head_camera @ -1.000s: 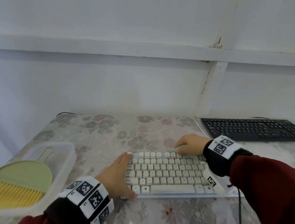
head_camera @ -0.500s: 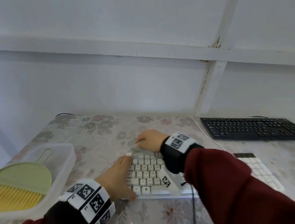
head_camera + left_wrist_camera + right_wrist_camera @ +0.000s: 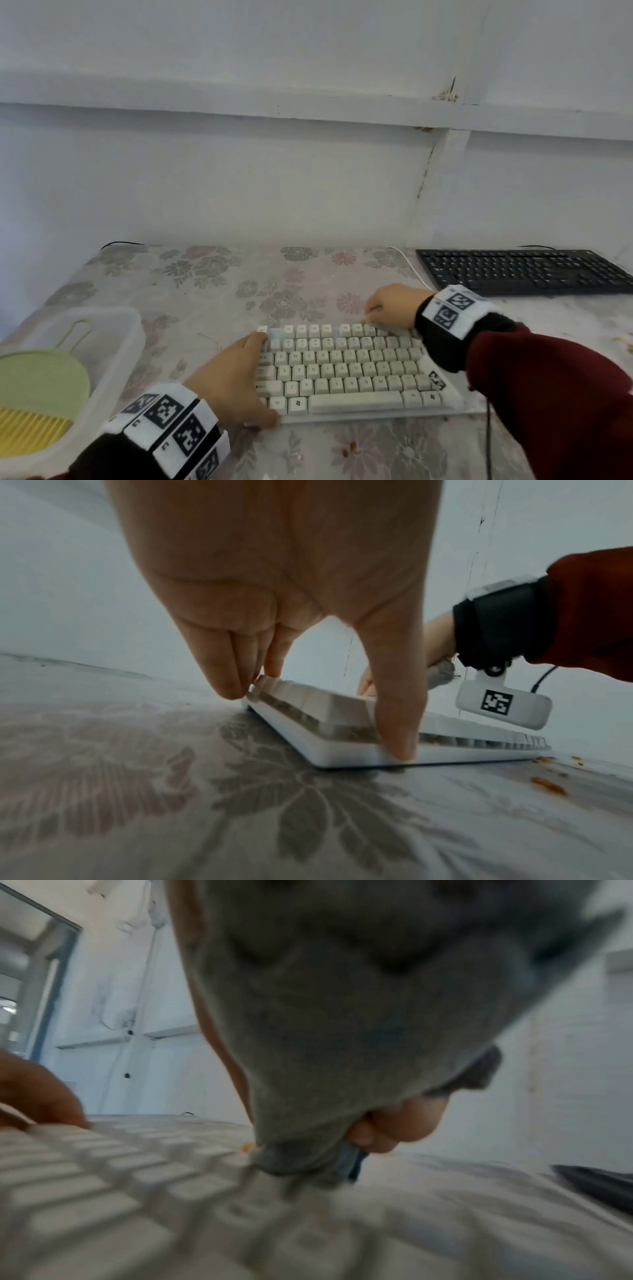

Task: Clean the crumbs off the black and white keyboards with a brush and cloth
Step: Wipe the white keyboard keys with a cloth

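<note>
Our left hand (image 3: pixel 236 380) braces the white keyboard (image 3: pixel 346 373) at its left end, thumb on the front edge, straight fingers (image 3: pixel 219 674) against the back corner. Our right hand (image 3: pixel 394 306) grips a bunched grey cloth (image 3: pixel 359 1020) on the top key row. The left wrist view alone shows crumbs (image 3: pixel 548 785) on the floral tablecloth (image 3: pixel 212 277). The black keyboard (image 3: pixel 520 270) lies far right, the brush (image 3: pixel 37 397) in a clear tub (image 3: pixel 113 346).

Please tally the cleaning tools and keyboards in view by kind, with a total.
Keyboards: 2, the white keyboard and the black keyboard.
Cloths: 1, the grey cloth held in the right hand.
Brushes: 1, the green brush in the plastic bin.
Total: 4.
</note>
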The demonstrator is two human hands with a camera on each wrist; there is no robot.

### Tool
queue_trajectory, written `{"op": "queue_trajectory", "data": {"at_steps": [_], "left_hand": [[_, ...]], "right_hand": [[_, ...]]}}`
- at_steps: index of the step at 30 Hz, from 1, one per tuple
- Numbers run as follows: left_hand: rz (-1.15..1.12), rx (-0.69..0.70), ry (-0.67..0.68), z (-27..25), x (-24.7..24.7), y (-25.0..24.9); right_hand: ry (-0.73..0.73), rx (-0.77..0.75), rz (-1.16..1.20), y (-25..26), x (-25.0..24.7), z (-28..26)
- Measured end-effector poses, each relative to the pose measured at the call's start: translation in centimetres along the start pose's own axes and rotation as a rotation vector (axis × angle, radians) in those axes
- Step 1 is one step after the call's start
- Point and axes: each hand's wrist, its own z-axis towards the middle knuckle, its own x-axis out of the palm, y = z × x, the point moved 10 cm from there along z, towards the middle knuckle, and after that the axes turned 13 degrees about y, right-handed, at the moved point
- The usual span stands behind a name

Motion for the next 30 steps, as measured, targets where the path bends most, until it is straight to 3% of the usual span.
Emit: {"op": "queue_trajectory", "data": {"at_steps": [9, 12, 17, 21, 26, 30], "left_hand": [[0.003, -0.028, 0.023, -0.1, -0.1, 0.0], [0.014, -0.036, 0.031, -0.1, -0.1, -0.1], [-0.014, -0.055, 0.047, -0.1, 0.2, 0.2], [-0.024, -0.062, 0.051, -0.1, 0.2, 0.3], [-0.045, -0.077, 0.065, -0.1, 0.3, 0.2], [-0.075, -0.072, 0.068, -0.3, 0.3, 0.0]], "right_hand": [[0.031, 0.220, -0.180, -11.8, -0.9, -1.4], [0.044, 0.240, -0.194, -12.8, -1.4, -1.7], [-0.075, 0.320, -0.094, -14.9, -3.8, -1.9], [-0.120, 0.361, -0.087, -16.5, -3.0, -1.9], [-0.098, 0.312, -0.053, -18.3, -1.3, -2.6], [-0.043, 0.417, -0.155, -21.6, -1.0, -3.0]]}}
